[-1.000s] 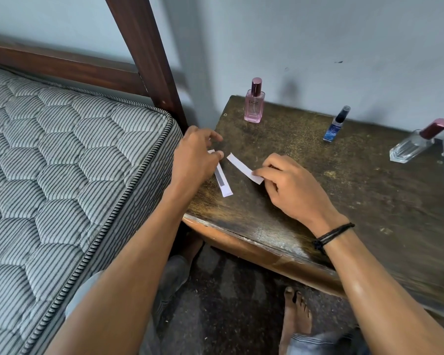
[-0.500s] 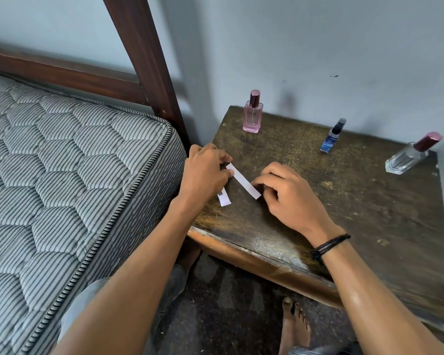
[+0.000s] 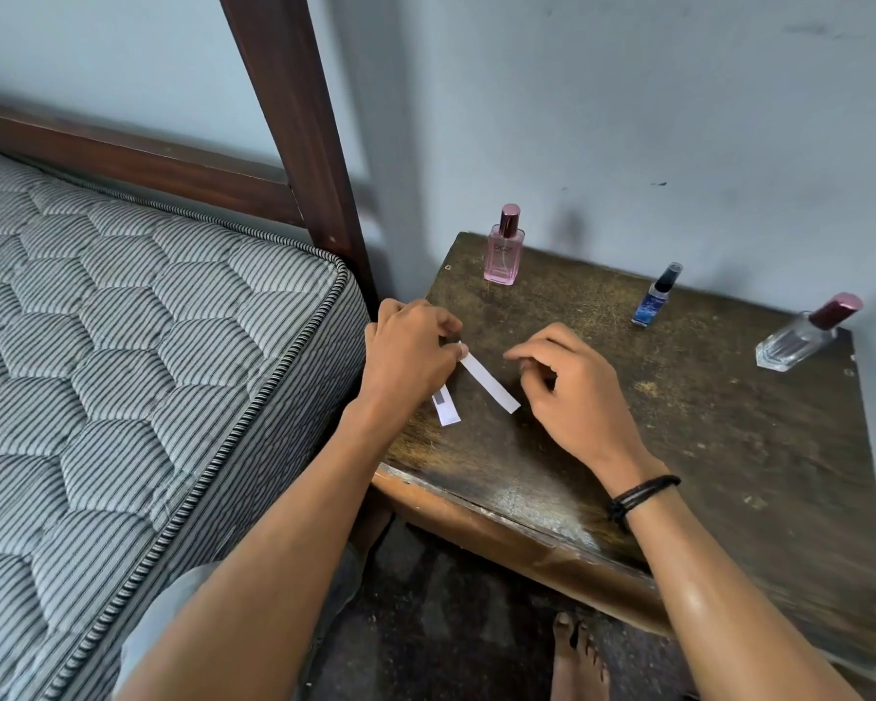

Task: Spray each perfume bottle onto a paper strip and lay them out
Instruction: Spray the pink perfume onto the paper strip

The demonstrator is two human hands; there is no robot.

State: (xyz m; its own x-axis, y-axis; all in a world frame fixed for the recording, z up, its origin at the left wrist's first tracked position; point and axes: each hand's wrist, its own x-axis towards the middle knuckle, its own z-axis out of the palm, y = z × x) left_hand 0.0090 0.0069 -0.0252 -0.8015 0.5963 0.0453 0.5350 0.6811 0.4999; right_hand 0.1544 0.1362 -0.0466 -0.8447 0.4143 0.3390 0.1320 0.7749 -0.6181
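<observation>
— What was hidden?

— A second strip [image 3: 446, 410] lay mostly under my left hand [image 3: 409, 357]; only its near end, with a grey patch, showed.

— And your fingers?

— The left ones pinched the far end of the paper strip [image 3: 490, 381]. Just right of it, my right hand [image 3: 573, 394] was loosely curled, grasping nothing.

— The bottles?

— Beyond my fingertips, all capped: pink bottle [image 3: 504, 256] with pink liquid, blue bottle [image 3: 655, 302], and clear bottle [image 3: 799, 340] farthest right.

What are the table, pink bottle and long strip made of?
Table: apparently dark wood, varnish worn and scuffed, glossy at the front edge. Pink bottle: clear glass or hard plastic, see-through tint; shiny, metallic-looking cap. Strip: thin matte white paper, probably, lying flat.
</observation>
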